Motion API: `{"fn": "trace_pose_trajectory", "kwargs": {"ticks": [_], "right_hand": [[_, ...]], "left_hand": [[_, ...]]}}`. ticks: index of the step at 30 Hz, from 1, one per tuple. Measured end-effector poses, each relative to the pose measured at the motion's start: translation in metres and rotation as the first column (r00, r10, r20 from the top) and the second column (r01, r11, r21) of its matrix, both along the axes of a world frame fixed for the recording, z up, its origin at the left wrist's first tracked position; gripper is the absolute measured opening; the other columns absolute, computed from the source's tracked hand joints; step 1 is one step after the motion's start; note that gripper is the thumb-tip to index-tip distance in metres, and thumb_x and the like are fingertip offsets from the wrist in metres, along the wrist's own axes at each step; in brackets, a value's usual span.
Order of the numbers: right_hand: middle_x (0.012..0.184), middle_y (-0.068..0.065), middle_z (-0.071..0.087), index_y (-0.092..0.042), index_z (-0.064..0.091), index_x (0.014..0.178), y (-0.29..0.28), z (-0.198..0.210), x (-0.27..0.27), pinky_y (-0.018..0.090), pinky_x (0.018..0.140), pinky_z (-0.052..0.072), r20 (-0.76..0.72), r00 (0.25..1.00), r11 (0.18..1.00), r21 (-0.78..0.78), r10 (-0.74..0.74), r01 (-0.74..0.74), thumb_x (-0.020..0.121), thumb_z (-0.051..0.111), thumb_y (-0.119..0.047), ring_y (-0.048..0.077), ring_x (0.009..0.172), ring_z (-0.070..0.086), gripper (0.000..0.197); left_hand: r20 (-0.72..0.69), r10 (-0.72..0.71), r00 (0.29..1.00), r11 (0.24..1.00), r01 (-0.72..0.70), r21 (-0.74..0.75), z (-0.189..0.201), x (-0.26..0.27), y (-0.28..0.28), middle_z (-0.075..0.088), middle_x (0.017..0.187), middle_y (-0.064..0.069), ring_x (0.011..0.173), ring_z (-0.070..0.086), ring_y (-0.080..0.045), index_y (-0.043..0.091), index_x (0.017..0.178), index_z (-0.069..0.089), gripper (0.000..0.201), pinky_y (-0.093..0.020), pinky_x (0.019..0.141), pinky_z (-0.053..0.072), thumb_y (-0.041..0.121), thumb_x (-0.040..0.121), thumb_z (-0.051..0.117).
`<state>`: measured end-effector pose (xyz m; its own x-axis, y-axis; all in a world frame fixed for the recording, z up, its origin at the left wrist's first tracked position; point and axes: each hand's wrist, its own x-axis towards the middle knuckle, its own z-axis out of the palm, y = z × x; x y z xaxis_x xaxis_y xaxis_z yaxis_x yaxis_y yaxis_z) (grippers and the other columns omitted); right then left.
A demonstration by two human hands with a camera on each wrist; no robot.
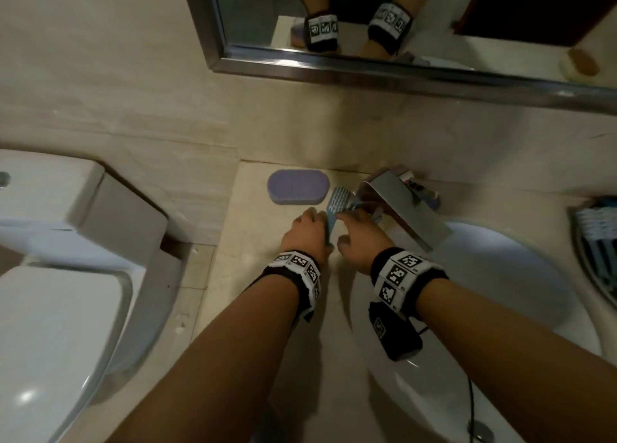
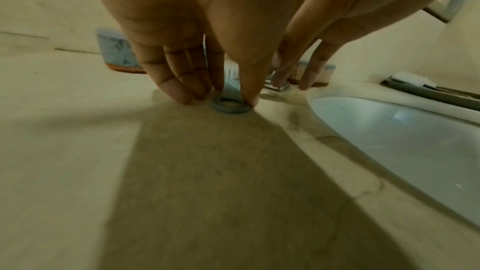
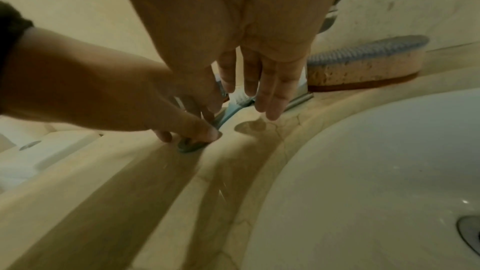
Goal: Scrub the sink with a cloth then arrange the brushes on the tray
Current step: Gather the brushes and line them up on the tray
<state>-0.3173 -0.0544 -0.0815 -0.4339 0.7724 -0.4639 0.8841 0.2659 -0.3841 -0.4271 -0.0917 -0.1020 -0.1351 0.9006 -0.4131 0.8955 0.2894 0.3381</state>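
A blue brush (image 1: 338, 202) with white bristles lies on the beige counter just left of the faucet, its handle running toward me. My left hand (image 1: 309, 225) pinches the handle near its ring end (image 2: 230, 107), thumb on one side and fingers on the other, low against the counter. My right hand (image 1: 359, 227) hovers over the bristle head with fingers (image 3: 270, 98) straight and pointing down; whether they touch the brush is unclear. The white sink (image 1: 521, 295) is to the right. A tray (image 1: 592, 269) at the far right holds another brush (image 1: 597, 225). No cloth is in view.
A purple oval scrubber sponge (image 1: 298, 187) sits on the counter behind my left hand. The chrome faucet (image 1: 404, 205) stands close to my right hand. A toilet (image 1: 66, 275) is at the left below the counter edge. A mirror hangs on the wall ahead.
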Motion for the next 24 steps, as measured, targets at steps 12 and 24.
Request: {"fn": "trace_pose_trajectory", "kwargs": {"ticks": [12,24], "right_hand": [[0.148,0.008,0.028,-0.017,0.037,0.140,0.001,-0.018,-0.017,0.041,0.114,0.026,0.118,0.956,0.954,0.105,0.268,-0.280,0.088,0.050,-0.008,0.029,0.137,0.026,0.054],[0.119,0.013,0.051,-0.008,0.055,0.110,-0.001,-0.015,-0.029,0.034,0.093,0.038,0.211,0.942,0.957,0.065,0.263,-0.282,0.089,0.051,-0.017,0.031,0.110,0.051,0.024]], "left_hand": [[-0.129,-0.038,0.991,0.996,0.028,-0.081,0.005,-0.060,-0.026,0.042,0.132,-0.014,0.123,0.042,-0.030,0.008,0.128,0.045,0.045,-0.042,0.096,0.044,0.024,0.088,0.057],[-0.014,-0.079,0.997,0.995,0.079,-0.056,0.012,-0.072,-0.042,0.042,0.134,-0.016,0.121,0.043,-0.032,0.009,0.133,0.040,0.039,-0.038,0.097,0.039,0.012,0.094,0.043]]}}
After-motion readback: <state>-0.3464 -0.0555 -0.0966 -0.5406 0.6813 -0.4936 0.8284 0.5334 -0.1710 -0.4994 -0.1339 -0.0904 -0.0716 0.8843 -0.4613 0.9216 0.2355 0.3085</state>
